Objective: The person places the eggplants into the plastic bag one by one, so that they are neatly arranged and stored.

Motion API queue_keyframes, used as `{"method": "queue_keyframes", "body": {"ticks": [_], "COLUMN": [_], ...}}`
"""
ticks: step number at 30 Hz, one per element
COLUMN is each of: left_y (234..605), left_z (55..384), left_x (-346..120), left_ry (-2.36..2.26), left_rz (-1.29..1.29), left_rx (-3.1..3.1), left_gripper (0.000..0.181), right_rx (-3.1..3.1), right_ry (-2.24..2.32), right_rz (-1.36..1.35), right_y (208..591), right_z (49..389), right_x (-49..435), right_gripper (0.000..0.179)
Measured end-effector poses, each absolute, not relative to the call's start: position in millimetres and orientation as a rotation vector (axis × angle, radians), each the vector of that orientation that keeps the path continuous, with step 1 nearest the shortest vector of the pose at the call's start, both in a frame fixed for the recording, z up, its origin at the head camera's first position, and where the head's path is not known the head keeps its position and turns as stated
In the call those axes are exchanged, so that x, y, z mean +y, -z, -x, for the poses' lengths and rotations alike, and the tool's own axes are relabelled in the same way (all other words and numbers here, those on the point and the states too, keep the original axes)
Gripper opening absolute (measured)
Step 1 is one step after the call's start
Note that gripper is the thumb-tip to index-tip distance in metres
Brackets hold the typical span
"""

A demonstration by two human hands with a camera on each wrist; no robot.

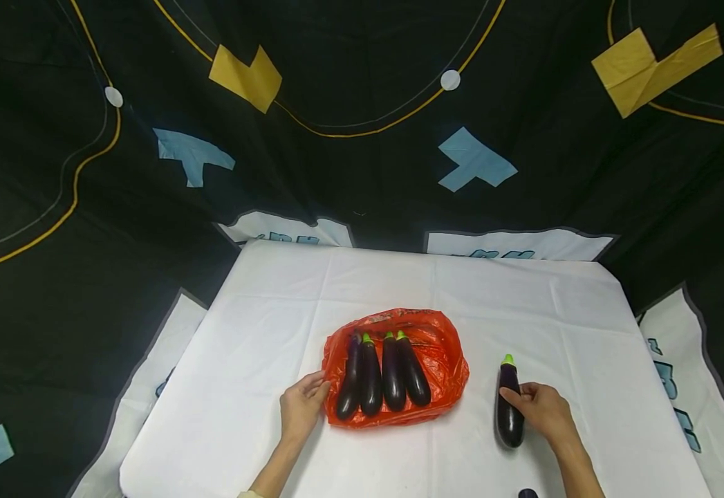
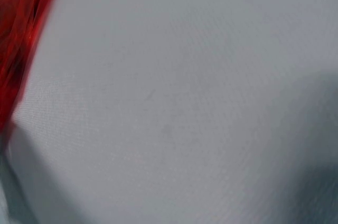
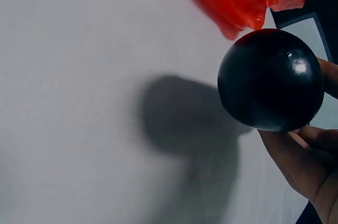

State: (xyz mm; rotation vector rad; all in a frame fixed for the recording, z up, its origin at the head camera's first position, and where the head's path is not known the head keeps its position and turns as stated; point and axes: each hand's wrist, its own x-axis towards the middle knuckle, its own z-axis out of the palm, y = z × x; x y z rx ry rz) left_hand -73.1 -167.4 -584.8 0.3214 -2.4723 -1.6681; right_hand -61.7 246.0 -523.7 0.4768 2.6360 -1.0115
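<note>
A red plastic bag point(image 1: 442, 346) lies spread on the table, with several dark eggplants point(image 1: 370, 380) side by side on it, green stems pointing away. At the bag's left edge my left hand point(image 1: 302, 408) pinches the plastic between thumb and fingers. In the left wrist view only a strip of the red bag point(image 2: 18, 39) shows, and the hand is out of sight. Right of the bag, my right hand point(image 1: 545, 411) grips another eggplant point(image 1: 509, 418) by its side, stem end up in view. The right wrist view shows this eggplant's round end point(image 3: 269, 81) above its shadow on the cloth.
A white cloth covers the table point(image 1: 262, 332). The dark tip of one more eggplant point(image 1: 527, 493) shows at the bottom edge of the head view. Behind and beside the table hangs black fabric point(image 1: 349, 187) with yellow and blue patches.
</note>
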Motion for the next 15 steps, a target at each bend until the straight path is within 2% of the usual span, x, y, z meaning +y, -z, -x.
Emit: {"method": "queue_keyframes", "body": {"ticks": [15], "left_y": [587], "left_z": [73], "left_x": [-168], "left_ry": [1.676], "left_rz": [-0.324], "left_rx": [-2.469], "left_gripper": [0.021], "right_rx": [2.659], "right_ry": [1.064], "right_rz": [-0.388], "right_y": [503], "right_z": [73], "right_x": [231], "right_gripper": [0.067]}}
